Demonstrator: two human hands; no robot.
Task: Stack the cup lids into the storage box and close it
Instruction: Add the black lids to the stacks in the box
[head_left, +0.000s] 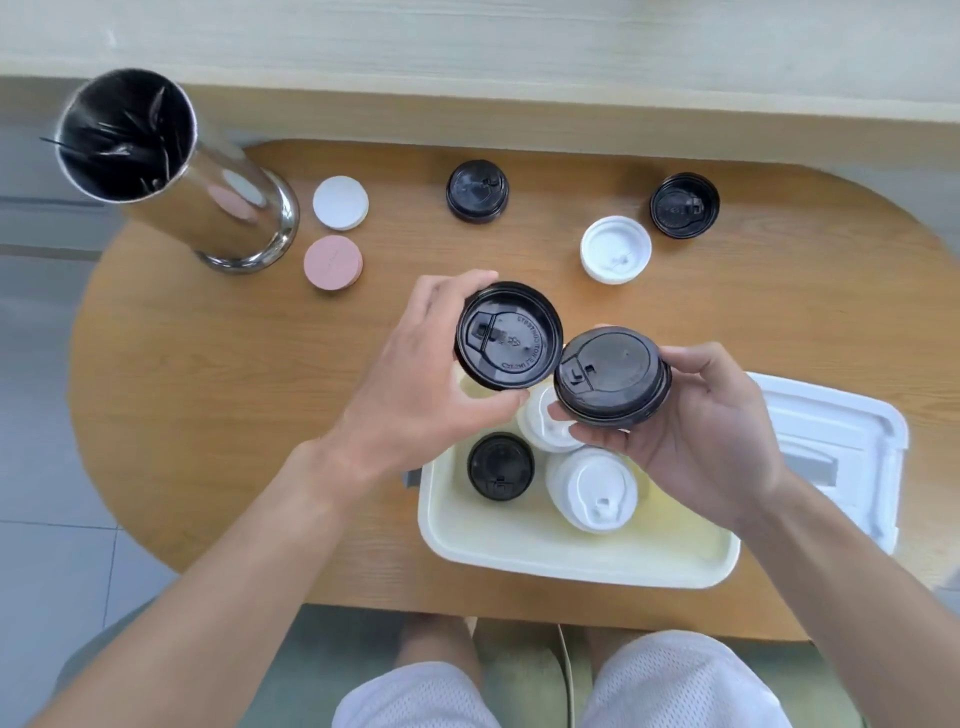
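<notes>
My left hand (415, 384) grips a black cup lid (509, 336) by its rim, underside facing up, above the far edge of the white storage box (519, 551). My right hand (696, 436) holds a second black lid (612, 375), top side up, just right of the first; the two lids almost touch. Inside the box lie a black lid (500, 467) and two white lids (592, 491) (545, 426). The box's white cover (841, 447) lies to its right. On the table sit two black lids (477, 191) (684, 205) and a white lid (615, 250).
A tall shiny metal cylinder (171, 171) with dark sticks stands at the far left of the oval wooden table (234, 389). A white disc (340, 202) and a pink disc (333, 262) lie beside it. A pale wooden wall runs behind. My knees show below the table edge.
</notes>
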